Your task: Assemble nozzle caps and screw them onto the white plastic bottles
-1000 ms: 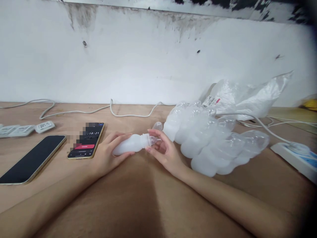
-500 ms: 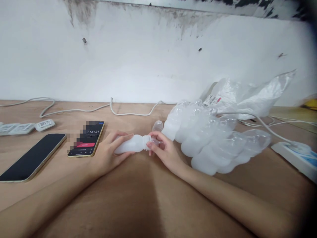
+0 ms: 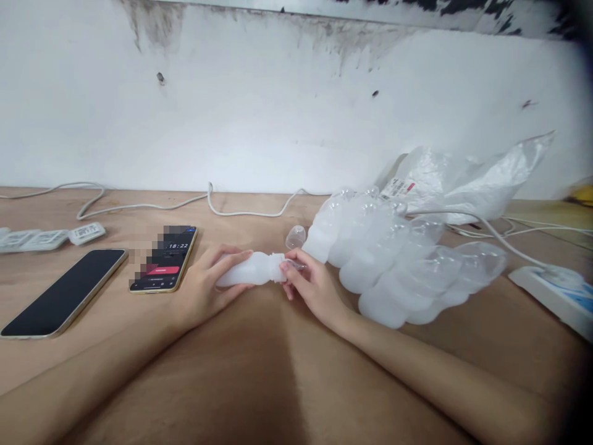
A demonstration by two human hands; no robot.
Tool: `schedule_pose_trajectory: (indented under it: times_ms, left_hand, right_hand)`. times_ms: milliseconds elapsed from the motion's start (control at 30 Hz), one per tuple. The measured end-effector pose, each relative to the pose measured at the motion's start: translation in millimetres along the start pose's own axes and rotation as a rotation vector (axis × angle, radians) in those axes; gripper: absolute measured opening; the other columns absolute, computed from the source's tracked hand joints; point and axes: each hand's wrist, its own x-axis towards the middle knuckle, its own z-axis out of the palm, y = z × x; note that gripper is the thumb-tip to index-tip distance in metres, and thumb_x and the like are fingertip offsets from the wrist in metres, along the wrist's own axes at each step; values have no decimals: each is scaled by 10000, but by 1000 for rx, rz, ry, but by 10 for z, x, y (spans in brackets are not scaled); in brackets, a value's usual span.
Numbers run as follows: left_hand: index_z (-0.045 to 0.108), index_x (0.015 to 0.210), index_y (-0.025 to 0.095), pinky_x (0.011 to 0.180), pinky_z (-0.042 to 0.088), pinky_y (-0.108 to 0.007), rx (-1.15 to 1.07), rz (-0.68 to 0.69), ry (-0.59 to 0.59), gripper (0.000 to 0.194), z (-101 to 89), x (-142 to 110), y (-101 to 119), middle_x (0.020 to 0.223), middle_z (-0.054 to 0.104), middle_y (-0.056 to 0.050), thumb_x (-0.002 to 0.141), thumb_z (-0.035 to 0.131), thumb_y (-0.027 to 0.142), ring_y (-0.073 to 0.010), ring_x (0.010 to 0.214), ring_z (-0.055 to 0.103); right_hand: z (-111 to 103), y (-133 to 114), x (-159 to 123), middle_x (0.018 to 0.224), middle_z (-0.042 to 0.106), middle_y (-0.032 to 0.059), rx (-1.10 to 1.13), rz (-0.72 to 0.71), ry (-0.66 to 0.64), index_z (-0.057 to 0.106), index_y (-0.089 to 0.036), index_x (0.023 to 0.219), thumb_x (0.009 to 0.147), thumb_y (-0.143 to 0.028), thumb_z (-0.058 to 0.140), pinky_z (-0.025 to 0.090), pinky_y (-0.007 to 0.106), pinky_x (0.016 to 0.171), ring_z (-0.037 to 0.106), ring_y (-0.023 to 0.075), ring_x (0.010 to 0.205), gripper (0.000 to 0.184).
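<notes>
A small white plastic bottle [image 3: 250,271] lies sideways just above the wooden table, its neck pointing right. My left hand [image 3: 204,290] wraps around its body. My right hand [image 3: 310,285] pinches a small clear tip [image 3: 293,265] at the bottle's neck between thumb and fingers. A loose clear cap [image 3: 295,237] rests on the table just behind my right hand. To the right lies a pile of several similar white bottles [image 3: 393,266] in clear wrapping.
Two phones lie at the left: a dark one [image 3: 62,301] and one with a lit screen [image 3: 163,258]. A white cable [image 3: 208,207] runs along the wall. A crumpled plastic bag [image 3: 467,179] sits behind the bottles; a power strip [image 3: 553,293] sits at far right.
My right fingers have closed in tighter on the clear tip at the bottle's neck. The bottle has shifted very slightly. The lit phone's display reading has advanced.
</notes>
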Motion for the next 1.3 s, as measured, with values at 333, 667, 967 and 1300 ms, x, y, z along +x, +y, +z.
schedule_pose_trajectory:
  times_ms: [333, 667, 967, 1300]
  left_hand:
    - [486, 1151, 220, 818, 454, -329, -27, -51, 2, 400, -15, 25, 27, 1043, 539, -72, 774, 594, 302, -210, 971, 533]
    - [478, 1162, 215, 820, 452, -314, -17, -20, 5, 417, -15, 10, 26, 1042, 537, -72, 769, 600, 281, -206, 973, 531]
    - [447, 1212, 236, 830, 451, -329, 10, 30, -28, 445, -45, 1, 54, 1075, 523, -82, 788, 572, 282, -219, 989, 520]
    - [472, 1170, 231, 837, 447, -326, -57, -41, 17, 438, -15, 9, 54, 1057, 541, -71, 760, 613, 297, -212, 978, 531]
  right_hand:
    - [7, 9, -11, 1149, 423, 82, 37, -172, 12, 338, -257, 1157, 790, -313, 506, 466, 287, 619, 515, 140, 766, 408]
    - [10, 52, -5, 927, 527, 44, 4, -104, 43, 449, -211, 994, 751, -382, 564, 420, 262, 536, 456, 93, 565, 318]
    - [-8, 35, 12, 644, 502, -11, -63, -21, 63, 429, -199, 710, 766, -548, 486, 343, 213, 438, 450, 95, 522, 358]
    - [3, 8, -29, 1126, 400, 74, -41, -226, -32, 364, -254, 1144, 770, -308, 533, 446, 277, 561, 489, 137, 727, 414]
